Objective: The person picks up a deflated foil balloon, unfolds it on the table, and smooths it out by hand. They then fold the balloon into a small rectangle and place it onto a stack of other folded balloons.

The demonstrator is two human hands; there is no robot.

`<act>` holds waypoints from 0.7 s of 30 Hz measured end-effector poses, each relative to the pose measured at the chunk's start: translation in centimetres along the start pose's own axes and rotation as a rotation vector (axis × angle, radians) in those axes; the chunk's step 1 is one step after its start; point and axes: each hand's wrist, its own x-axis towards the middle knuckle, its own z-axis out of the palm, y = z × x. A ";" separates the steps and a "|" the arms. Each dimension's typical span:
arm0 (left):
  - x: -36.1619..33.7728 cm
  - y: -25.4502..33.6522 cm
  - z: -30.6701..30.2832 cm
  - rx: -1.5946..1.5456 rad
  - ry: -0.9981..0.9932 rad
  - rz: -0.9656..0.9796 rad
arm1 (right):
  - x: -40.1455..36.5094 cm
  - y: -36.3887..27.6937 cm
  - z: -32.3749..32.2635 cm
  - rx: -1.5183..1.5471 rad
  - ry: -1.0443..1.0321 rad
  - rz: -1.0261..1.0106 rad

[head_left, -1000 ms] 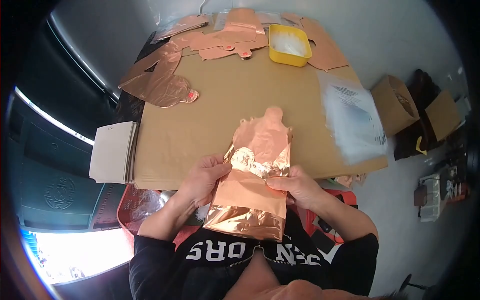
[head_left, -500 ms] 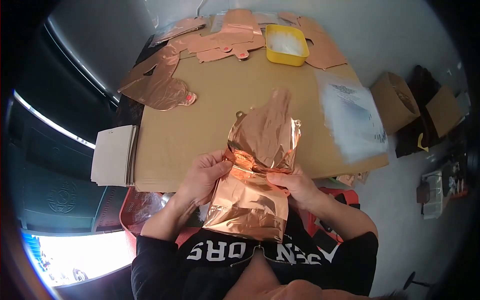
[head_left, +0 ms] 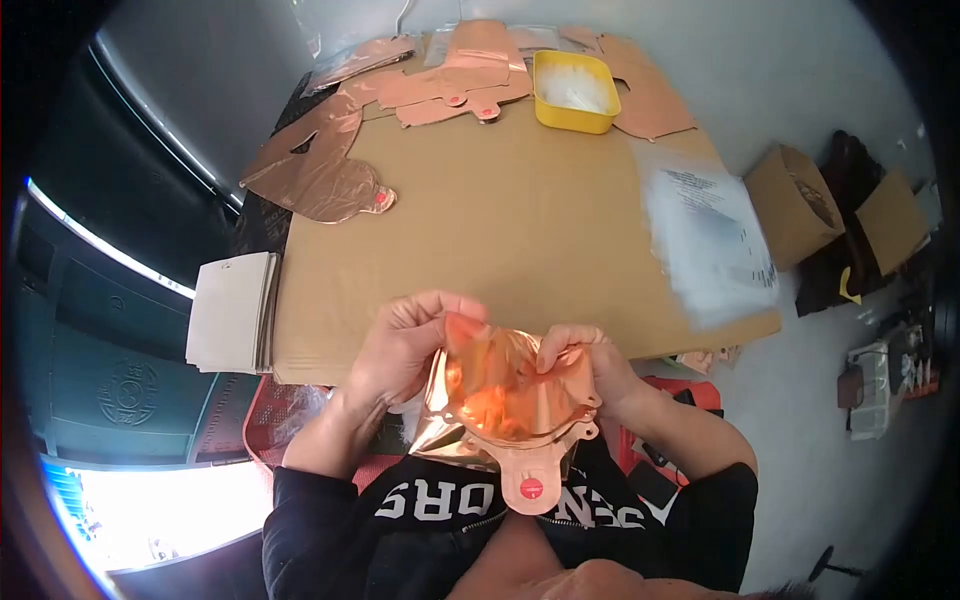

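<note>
A flat, shiny rose-gold foil balloon (head_left: 515, 395) is folded over between my hands, close to my chest. Its tail tab, with a round red sticker, hangs toward me, and small holed tabs stick out along the edge. My left hand (head_left: 405, 345) is closed at the upper left fold, its fingertips partly behind the foil. On the right side, my right hand (head_left: 590, 360) grips the fold between thumb and fingers.
More flat foil balloons (head_left: 335, 175) lie along the table's left and far sides. A yellow tub (head_left: 575, 120) stands at the back. Clear plastic bags (head_left: 705, 235) are on the right, white cards (head_left: 228, 315) at the left edge. Cardboard boxes (head_left: 790, 205) stand beyond the right side.
The balloon's far part has been folded down toward me, bringing the red-stickered tail to the near side. Both hands have shifted to the new upper fold.
</note>
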 end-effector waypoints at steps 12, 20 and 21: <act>0.9 0.6 -2.6 0.168 -0.072 -0.276 | 1.2 -2.4 -0.3 -0.490 -0.152 -0.048; 0.5 1.7 -2.1 0.228 -0.030 -0.126 | 1.7 -2.5 -0.5 -0.255 0.115 0.011; 0.6 1.5 -2.5 0.245 -0.013 -0.103 | 1.7 -2.5 -0.6 -0.239 0.149 0.012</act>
